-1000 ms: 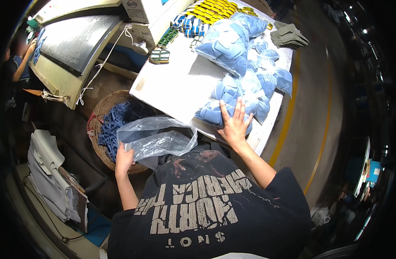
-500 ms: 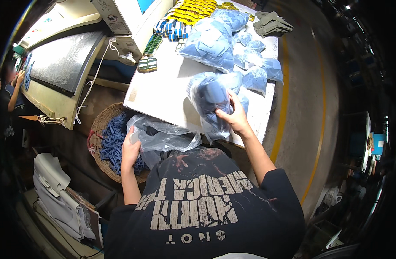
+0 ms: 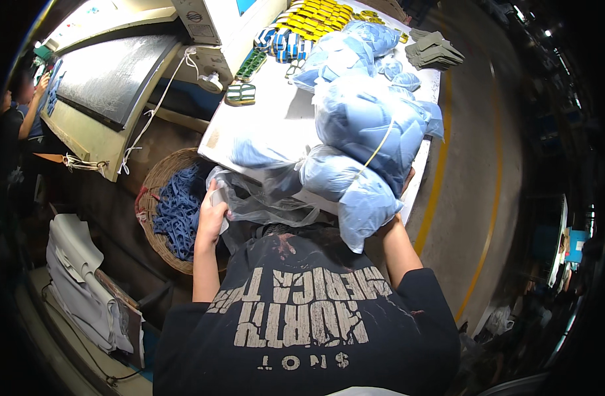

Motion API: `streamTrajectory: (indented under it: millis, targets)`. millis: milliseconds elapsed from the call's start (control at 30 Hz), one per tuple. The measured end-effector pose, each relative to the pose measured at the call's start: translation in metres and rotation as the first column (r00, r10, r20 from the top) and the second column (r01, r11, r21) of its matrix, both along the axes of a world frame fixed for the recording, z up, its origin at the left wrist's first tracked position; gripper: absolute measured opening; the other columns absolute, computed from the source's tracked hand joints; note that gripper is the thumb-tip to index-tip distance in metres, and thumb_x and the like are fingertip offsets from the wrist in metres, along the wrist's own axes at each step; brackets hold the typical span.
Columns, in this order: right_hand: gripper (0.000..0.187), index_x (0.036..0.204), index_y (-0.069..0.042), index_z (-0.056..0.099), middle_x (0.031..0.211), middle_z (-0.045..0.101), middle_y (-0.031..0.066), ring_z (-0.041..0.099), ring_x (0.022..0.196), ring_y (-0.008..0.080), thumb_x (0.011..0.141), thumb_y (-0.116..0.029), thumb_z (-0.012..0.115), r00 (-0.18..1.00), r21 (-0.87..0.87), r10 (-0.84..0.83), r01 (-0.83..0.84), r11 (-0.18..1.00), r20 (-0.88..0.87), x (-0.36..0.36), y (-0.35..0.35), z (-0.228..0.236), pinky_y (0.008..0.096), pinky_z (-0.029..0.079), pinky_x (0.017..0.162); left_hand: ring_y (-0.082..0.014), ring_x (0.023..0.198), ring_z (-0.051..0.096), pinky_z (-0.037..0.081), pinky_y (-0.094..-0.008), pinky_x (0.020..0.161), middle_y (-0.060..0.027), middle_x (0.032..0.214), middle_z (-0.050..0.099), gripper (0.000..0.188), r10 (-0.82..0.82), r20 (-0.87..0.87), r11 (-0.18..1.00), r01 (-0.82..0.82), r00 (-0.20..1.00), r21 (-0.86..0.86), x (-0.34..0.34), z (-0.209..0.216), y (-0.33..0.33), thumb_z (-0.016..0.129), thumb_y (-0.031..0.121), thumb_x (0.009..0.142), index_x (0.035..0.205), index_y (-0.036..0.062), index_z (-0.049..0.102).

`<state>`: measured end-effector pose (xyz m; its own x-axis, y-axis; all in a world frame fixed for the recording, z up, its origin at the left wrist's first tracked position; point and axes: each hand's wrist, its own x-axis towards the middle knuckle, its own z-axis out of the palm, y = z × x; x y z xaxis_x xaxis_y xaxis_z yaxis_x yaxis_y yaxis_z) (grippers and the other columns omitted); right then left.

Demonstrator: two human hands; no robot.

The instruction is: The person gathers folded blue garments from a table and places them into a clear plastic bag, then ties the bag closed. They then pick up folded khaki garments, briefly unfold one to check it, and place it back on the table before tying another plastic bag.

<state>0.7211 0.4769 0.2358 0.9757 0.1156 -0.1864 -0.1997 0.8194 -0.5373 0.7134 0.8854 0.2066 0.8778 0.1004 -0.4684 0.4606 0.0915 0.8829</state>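
My left hand (image 3: 213, 210) is closed on the rim of a large clear plastic bag (image 3: 249, 211), which gapes at the table's near edge. A small whitish piece shows by its fingers. My right hand (image 3: 386, 226) is mostly hidden behind filled plastic bags and supports them from the right and below. The upper, bulging bag (image 3: 362, 115) holds light blue pieces; a smaller knotted one (image 3: 342, 175) hangs in front of it, past the table's edge. A yellowish strand crosses them. Left of them, a blurred light blue bundle (image 3: 255, 153) lies by the clear bag's mouth.
On the white table (image 3: 286, 109) are more bags of blue pieces (image 3: 338, 56), yellow strips (image 3: 315, 20), green-edged pieces (image 3: 241, 94) and grey gloves-like pieces (image 3: 436, 51). A wicker basket (image 3: 156, 228) of blue scraps stands on the floor at left. Another person (image 3: 28, 112) works far left.
My right hand has left the smaller dark-blue bag and now sits behind bulky bags, which have come nearer. A blurred blue bundle now lies close to the clear bag. My left hand keeps its hold.
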Motion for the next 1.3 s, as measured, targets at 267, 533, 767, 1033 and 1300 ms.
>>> streamTrajectory:
  millis: [267,533,767,1033,1300]
  targets:
    - [0.06,0.141,-0.005,0.059,0.136,0.067,0.0157,0.064,0.126,0.032,0.092,-0.035,0.074,0.981,-0.731,0.131,0.015,0.682,0.142,-0.016,0.031,-0.012,0.0472,0.051,0.11,-0.0155,0.092,0.064,0.052,-0.0279,0.081,-0.006,0.119,0.067,0.075,-0.199,-0.048,0.873,0.155,0.979,-0.462,-0.002,-0.01,-0.04,0.077,0.023,0.091,0.159,0.0047,0.049]
    - [0.061,0.142,-0.006,0.059,0.137,0.067,0.0149,0.063,0.127,0.0315,0.092,-0.035,0.075,0.928,-0.935,0.249,0.199,0.293,0.275,-0.016,0.039,-0.01,0.0468,0.049,0.111,-0.027,0.138,0.055,0.044,-0.0409,0.116,-0.0154,0.148,0.059,0.112,-0.399,0.136,0.764,0.411,0.907,-0.498,-0.004,-0.004,-0.074,0.099,0.039,0.069,0.158,-0.0011,0.044]
    - [0.061,0.143,-0.007,0.058,0.138,0.066,0.0141,0.062,0.128,0.031,0.092,-0.036,0.076,0.914,-0.939,0.254,0.265,0.218,0.317,0.009,0.051,-0.025,0.0464,0.048,0.113,-0.0269,0.125,0.064,0.047,-0.0393,0.112,-0.0149,0.135,0.068,0.095,-0.484,0.166,0.867,0.445,0.859,0.224,0.008,0.024,-0.08,0.097,0.021,0.065,0.147,0.0001,0.054]
    - [0.062,0.144,-0.007,0.058,0.139,0.066,0.0133,0.062,0.129,0.0305,0.093,-0.037,0.078,0.907,-0.943,0.281,0.262,0.205,0.313,0.037,0.043,-0.03,0.0459,0.046,0.115,-0.0253,0.133,0.06,0.048,-0.0392,0.113,-0.0176,0.145,0.062,0.112,-0.42,-0.004,0.882,0.407,0.907,-0.237,0.014,0.013,-0.075,0.065,0.083,0.088,0.157,-0.0039,0.045]
    - [0.063,0.145,-0.008,0.058,0.14,0.066,0.0124,0.061,0.131,0.03,0.093,-0.037,0.079,0.89,-0.953,0.345,0.299,0.054,0.298,0.037,0.032,-0.029,0.0454,0.044,0.116,-0.0359,0.145,0.052,0.044,-0.0545,0.119,-0.021,0.162,0.047,0.12,-0.229,0.078,0.756,0.228,0.97,-0.614,0.044,0.006,-0.083,0.044,0.093,0.086,0.166,0.0047,0.031]
